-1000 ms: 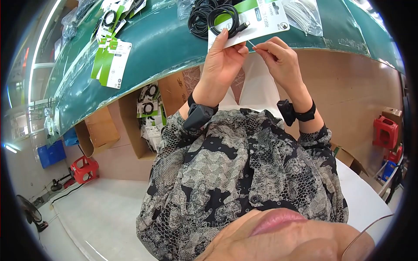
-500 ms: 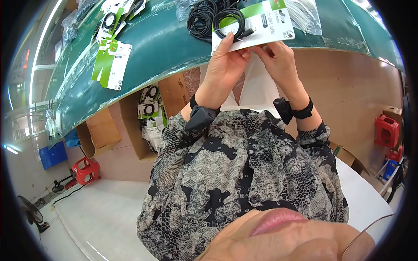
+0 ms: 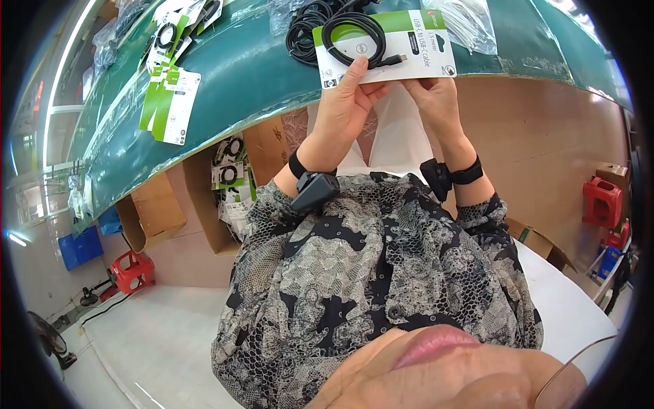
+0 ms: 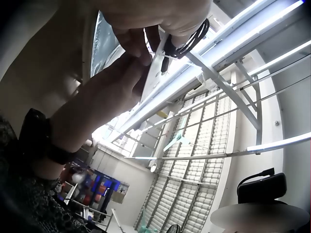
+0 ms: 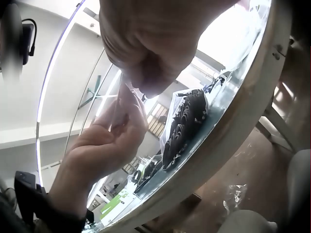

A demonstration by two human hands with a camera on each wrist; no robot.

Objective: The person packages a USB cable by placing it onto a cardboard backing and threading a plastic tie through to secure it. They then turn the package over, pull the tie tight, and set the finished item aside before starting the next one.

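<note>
A white and green USB-C cable card [image 3: 432, 68] is held up at the near edge of the green table, its printed front facing up. Coiled on its left half lies a black USB-C cable [image 3: 390, 62], plug end pointing right. My left hand [image 3: 344, 112] grips the card's lower left edge, thumb on the front against the coil and fingers behind. My right hand [image 3: 437, 105] is at the lower right edge, fingertips hidden behind the card. In the left wrist view the right hand's bent fingers [image 4: 141, 56] sit close to the card's back; I cannot tell what they pinch.
Coiled black cables [image 3: 300, 41] lie behind the card on the green table [image 3: 238, 75]. A clear bag of white cable ties [image 3: 470, 24] is at the right, a pile of carded cables [image 3: 174, 112] at the left. Below stands a cardboard box [image 3: 199, 184] holding more carded cables.
The right hand, which earlier pinched a thin white tie end below the card, has moved behind the card. The card has levelled and now faces up more squarely. The left hand keeps its grip.
</note>
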